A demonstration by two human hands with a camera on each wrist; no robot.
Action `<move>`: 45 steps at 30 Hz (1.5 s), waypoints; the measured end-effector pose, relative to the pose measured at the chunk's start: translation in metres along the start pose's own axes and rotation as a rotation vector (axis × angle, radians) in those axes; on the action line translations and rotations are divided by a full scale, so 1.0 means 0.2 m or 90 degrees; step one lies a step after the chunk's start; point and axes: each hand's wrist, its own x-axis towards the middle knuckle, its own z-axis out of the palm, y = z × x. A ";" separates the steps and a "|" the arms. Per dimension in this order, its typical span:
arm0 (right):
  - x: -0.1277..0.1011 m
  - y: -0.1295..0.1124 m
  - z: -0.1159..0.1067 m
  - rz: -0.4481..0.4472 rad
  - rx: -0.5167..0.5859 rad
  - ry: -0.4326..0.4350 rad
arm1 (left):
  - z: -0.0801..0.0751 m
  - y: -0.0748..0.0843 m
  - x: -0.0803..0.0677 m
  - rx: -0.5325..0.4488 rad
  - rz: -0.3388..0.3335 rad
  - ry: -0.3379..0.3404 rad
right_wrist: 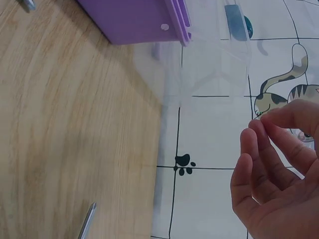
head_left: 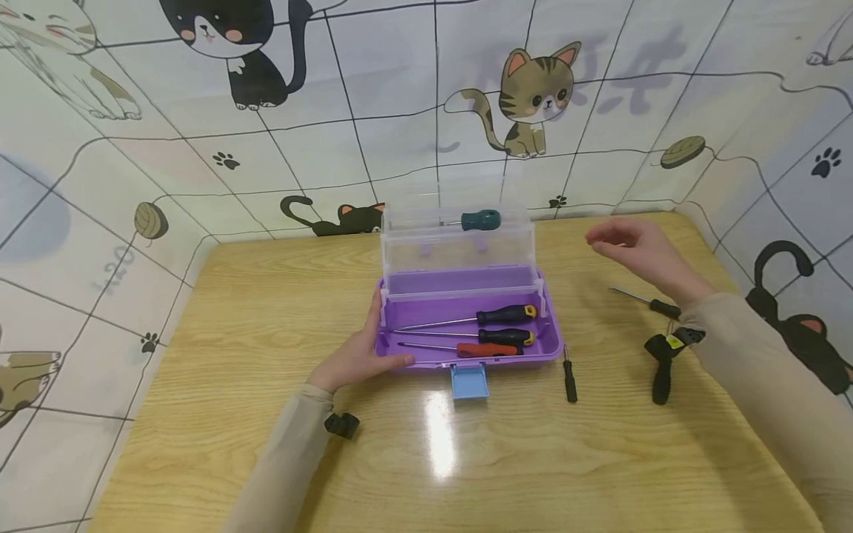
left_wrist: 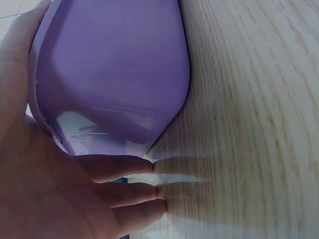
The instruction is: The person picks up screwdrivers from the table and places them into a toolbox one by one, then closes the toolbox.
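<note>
An open purple toolbox with a raised clear lid stands on the wooden table. My left hand rests against its left end, thumb at the front rim; in the left wrist view the straight lower fingers reach down towards the table. Inside lie two black-and-yellow screwdrivers, the upper one above the other, and a red-handled screwdriver. A green-handled screwdriver lies in the clear lid. My right hand hovers right of the box, fingers loosely bent, fingertips near the thumb, holding nothing.
A small black screwdriver lies by the box's right front corner. Another is under the right forearm, near a black-handled tool partly hidden by the wrist. The blue latch hangs at the front. A cat-patterned wall backs the table.
</note>
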 end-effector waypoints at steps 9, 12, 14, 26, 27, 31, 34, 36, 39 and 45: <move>-0.07 0.09 -0.04 0.025 -0.006 0.012 | 0.00 0.01 0.00 0.013 0.001 0.004; -0.08 0.12 -0.05 0.032 -0.002 0.018 | 0.00 0.00 0.00 0.015 0.001 0.005; -0.09 0.14 -0.05 0.037 0.005 0.021 | 0.00 0.00 0.00 0.017 0.004 0.005; -0.15 0.20 -0.09 0.045 0.011 0.023 | 0.00 0.00 0.00 0.023 0.009 0.008; -0.15 0.21 -0.09 0.046 0.012 0.020 | 0.00 0.00 0.00 0.021 0.010 0.008; -0.16 0.22 -0.09 0.049 0.008 0.015 | 0.00 0.00 0.00 0.017 0.010 0.007; -0.17 0.23 -0.09 0.052 0.008 0.018 | 0.00 0.00 0.00 0.017 0.007 0.007; -0.17 0.24 -0.09 0.052 0.012 0.021 | 0.00 -0.01 0.00 0.016 0.003 0.007; -0.18 0.26 -0.09 0.047 0.016 0.023 | 0.00 -0.01 0.00 0.016 0.001 0.007; -0.18 0.28 -0.09 0.043 0.027 0.030 | 0.00 -0.01 0.00 0.013 0.004 0.008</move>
